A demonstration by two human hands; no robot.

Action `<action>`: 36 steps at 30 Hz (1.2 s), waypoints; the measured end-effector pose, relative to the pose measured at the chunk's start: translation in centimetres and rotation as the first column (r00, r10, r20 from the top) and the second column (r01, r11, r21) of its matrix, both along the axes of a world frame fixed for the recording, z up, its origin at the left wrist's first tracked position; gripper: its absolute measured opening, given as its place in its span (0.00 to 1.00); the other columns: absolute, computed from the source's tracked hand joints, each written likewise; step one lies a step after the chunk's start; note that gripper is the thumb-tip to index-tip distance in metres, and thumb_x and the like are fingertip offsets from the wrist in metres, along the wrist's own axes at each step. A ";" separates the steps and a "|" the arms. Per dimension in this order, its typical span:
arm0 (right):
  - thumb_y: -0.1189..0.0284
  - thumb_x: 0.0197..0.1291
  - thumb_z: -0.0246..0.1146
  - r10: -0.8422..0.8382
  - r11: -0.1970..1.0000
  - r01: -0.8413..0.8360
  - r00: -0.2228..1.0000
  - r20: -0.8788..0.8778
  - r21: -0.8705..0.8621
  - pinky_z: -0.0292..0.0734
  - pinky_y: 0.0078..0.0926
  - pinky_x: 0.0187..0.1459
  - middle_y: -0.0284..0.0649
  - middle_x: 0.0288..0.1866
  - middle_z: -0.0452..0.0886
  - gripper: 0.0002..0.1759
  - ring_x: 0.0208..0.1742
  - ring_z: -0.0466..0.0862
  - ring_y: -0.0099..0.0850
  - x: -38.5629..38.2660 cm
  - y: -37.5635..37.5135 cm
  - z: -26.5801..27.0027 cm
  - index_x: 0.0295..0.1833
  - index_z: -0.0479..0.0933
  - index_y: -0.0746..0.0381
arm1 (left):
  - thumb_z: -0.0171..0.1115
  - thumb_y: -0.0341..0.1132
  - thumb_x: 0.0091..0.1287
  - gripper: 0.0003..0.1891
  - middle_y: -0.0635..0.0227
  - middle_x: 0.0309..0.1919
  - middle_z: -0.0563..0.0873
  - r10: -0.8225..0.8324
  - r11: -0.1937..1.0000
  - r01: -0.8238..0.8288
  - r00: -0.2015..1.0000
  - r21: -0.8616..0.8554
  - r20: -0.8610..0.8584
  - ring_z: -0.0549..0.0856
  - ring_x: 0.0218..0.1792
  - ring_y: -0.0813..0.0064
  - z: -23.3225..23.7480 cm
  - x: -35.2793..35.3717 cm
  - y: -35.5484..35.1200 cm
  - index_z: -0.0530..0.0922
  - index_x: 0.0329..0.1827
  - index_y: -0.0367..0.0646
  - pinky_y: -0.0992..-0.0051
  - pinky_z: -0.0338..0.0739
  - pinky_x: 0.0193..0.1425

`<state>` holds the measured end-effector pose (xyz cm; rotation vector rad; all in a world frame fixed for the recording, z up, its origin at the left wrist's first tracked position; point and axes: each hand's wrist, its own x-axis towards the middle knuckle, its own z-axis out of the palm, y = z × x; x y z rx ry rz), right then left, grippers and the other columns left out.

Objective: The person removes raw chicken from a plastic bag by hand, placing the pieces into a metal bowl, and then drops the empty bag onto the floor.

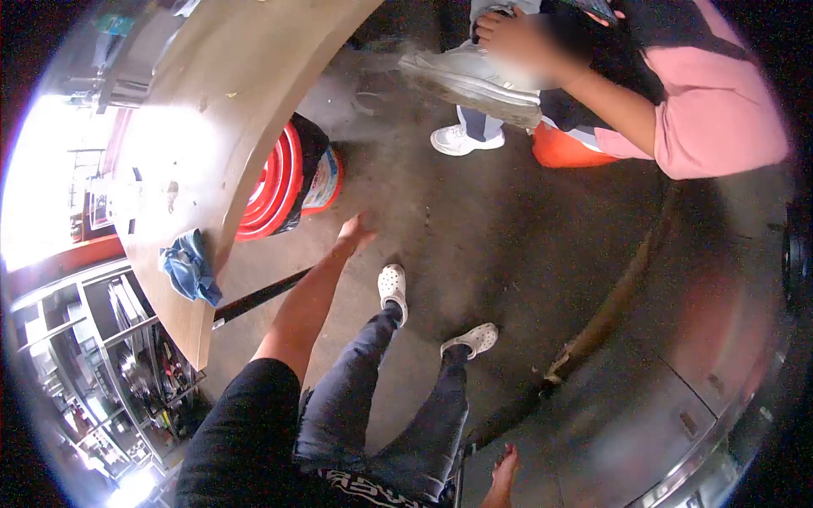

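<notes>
My left hand [357, 230] reaches forward over the floor, thumb and fingers apart, with nothing visible in it. It is nearest to a red-lidded bucket [279, 182] beside the table, but does not touch it. My right hand [506, 464] hangs low at my right side, fingers loosely apart and no object seen in it. A crumpled blue cloth [190, 267] lies on the near end of the wooden table [229, 127], left of my left arm.
Ahead sits another person in a pink sleeve [720, 110], a hand on a raised grey shoe [474, 80], with something orange-red [567, 148] beneath. A metal cabinet [669, 398] stands right. Loaded shelves [102, 339] stand left. My white clogs [392, 286] are on the dark floor [525, 245].
</notes>
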<state>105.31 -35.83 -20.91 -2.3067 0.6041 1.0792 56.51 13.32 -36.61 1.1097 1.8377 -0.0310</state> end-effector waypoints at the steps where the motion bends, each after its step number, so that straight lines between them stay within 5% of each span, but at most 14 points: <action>1: 0.58 0.53 0.52 -0.008 1.000 0.008 1.000 0.002 -0.004 0.49 0.21 0.13 0.27 0.14 0.59 0.11 0.10 0.56 0.21 0.1 -0.4 -0.2 0.29 0.73 0.52 | 0.59 0.41 0.49 0.32 0.52 0.40 0.80 -0.041 0.999 0.040 0.998 -0.021 -0.055 0.80 0.41 0.56 -0.1 -0.4 -2.4 0.62 0.60 0.48 0.66 0.74 0.45; 6: 0.58 0.55 0.53 0.014 1.000 -0.016 0.992 -0.122 -0.016 0.47 0.21 0.11 0.28 0.12 0.56 0.13 0.09 0.55 0.21 0.9 -1.0 -1.0 0.32 0.73 0.56 | 0.57 0.39 0.50 0.30 0.50 0.41 0.79 -0.313 0.950 0.303 0.923 -0.082 -0.225 0.78 0.44 0.52 2.0 -2.1 -13.1 0.62 0.59 0.50 0.61 0.73 0.48; 10: 0.58 0.56 0.52 0.012 1.000 -0.014 0.993 -0.122 -0.015 0.47 0.21 0.11 0.28 0.12 0.56 0.13 0.09 0.53 0.21 1.4 -2.0 -0.8 0.34 0.72 0.57 | 0.56 0.38 0.51 0.26 0.53 0.38 0.81 -0.136 0.961 0.086 0.974 -0.263 -0.179 0.79 0.40 0.53 6.9 -1.8 -17.3 0.67 0.56 0.49 0.62 0.73 0.46; 13: 0.59 0.56 0.52 -0.044 0.998 0.048 0.993 -0.107 0.036 0.48 0.22 0.11 0.29 0.12 0.55 0.13 0.10 0.52 0.21 1.9 -2.5 0.3 0.34 0.71 0.58 | 0.56 0.38 0.51 0.24 0.53 0.36 0.81 -0.267 0.948 0.208 0.932 -0.242 -0.244 0.79 0.39 0.55 8.0 -2.1 -20.0 0.69 0.54 0.49 0.62 0.73 0.45; 16: 0.59 0.56 0.53 -0.217 0.967 0.244 0.937 -0.273 0.067 0.48 0.22 0.12 0.29 0.12 0.54 0.14 0.11 0.51 0.21 1.5 1.2 4.9 0.33 0.71 0.59 | 0.57 0.39 0.51 0.22 0.53 0.35 0.81 -0.312 0.946 0.290 0.934 -0.144 -0.171 0.80 0.40 0.58 8.2 -1.9 -21.2 0.72 0.51 0.48 0.64 0.74 0.45; 17: 0.59 0.57 0.52 -0.112 0.992 0.122 0.978 -0.178 0.044 0.48 0.21 0.12 0.29 0.12 0.54 0.14 0.11 0.51 0.21 2.0 0.3 4.2 0.32 0.72 0.59 | 0.57 0.39 0.50 0.20 0.53 0.35 0.81 -0.117 0.977 0.086 0.982 -0.196 -0.150 0.80 0.40 0.59 8.1 -1.3 -20.9 0.74 0.49 0.48 0.65 0.73 0.45; 18: 0.59 0.57 0.52 -0.001 1.000 0.002 0.997 -0.082 0.010 0.48 0.21 0.13 0.29 0.12 0.54 0.14 0.11 0.51 0.21 2.6 -0.5 3.3 0.31 0.72 0.59 | 0.57 0.39 0.50 0.20 0.53 0.35 0.81 -0.119 0.980 0.093 0.982 -0.176 -0.147 0.80 0.40 0.59 8.8 -0.5 -20.6 0.74 0.49 0.48 0.65 0.73 0.45; 24: 0.60 0.55 0.53 0.027 0.999 -0.027 1.000 0.014 0.023 0.48 0.22 0.12 0.29 0.11 0.54 0.14 0.10 0.53 0.21 4.7 1.4 5.8 0.29 0.74 0.59 | 0.56 0.39 0.51 0.19 0.54 0.30 0.82 -0.333 0.926 0.349 0.934 0.140 -0.129 0.81 0.36 0.58 9.9 2.1 -18.7 0.74 0.48 0.48 0.66 0.74 0.44; 26: 0.59 0.55 0.53 0.211 0.949 -0.241 0.965 0.158 0.205 0.49 0.22 0.12 0.29 0.10 0.54 0.15 0.10 0.54 0.21 7.9 -1.7 0.3 0.30 0.75 0.59 | 0.55 0.39 0.51 0.19 0.55 0.28 0.82 0.007 0.994 -0.015 0.997 0.106 0.072 0.81 0.35 0.59 10.7 3.1 -17.8 0.74 0.49 0.49 0.66 0.75 0.43; 27: 0.58 0.55 0.52 0.278 0.896 -0.342 0.930 0.241 0.284 0.49 0.22 0.12 0.29 0.10 0.54 0.15 0.09 0.54 0.21 9.6 -3.5 -2.6 0.31 0.75 0.59 | 0.55 0.39 0.51 0.19 0.55 0.28 0.82 -0.019 0.991 0.008 0.997 0.135 0.078 0.81 0.35 0.59 11.4 3.9 -17.2 0.74 0.49 0.49 0.66 0.75 0.43; 32: 0.56 0.56 0.52 0.147 0.939 -0.195 0.972 0.184 0.285 0.51 0.21 0.11 0.28 0.09 0.54 0.18 0.08 0.56 0.21 12.7 4.5 4.0 0.31 0.76 0.60 | 0.56 0.39 0.51 0.19 0.56 0.30 0.83 0.008 0.998 -0.006 0.999 0.056 -0.041 0.82 0.37 0.63 18.8 7.1 -15.9 0.75 0.47 0.50 0.67 0.75 0.44; 33: 0.56 0.56 0.52 0.116 0.927 -0.177 0.974 0.194 0.331 0.52 0.20 0.11 0.28 0.09 0.55 0.18 0.08 0.56 0.21 13.3 5.6 4.7 0.31 0.76 0.61 | 0.58 0.40 0.50 0.19 0.58 0.30 0.83 -0.039 0.980 0.049 0.998 0.195 -0.055 0.82 0.36 0.63 16.0 5.5 -16.8 0.76 0.47 0.52 0.68 0.76 0.42; 36: 0.58 0.55 0.52 0.092 0.865 -0.190 0.970 0.225 0.465 0.52 0.21 0.11 0.28 0.09 0.55 0.18 0.08 0.56 0.21 15.3 6.7 5.0 0.31 0.76 0.62 | 0.58 0.39 0.49 0.19 0.59 0.28 0.83 0.049 0.987 -0.054 0.998 0.151 0.033 0.83 0.32 0.63 14.6 4.3 -18.0 0.76 0.47 0.51 0.69 0.77 0.39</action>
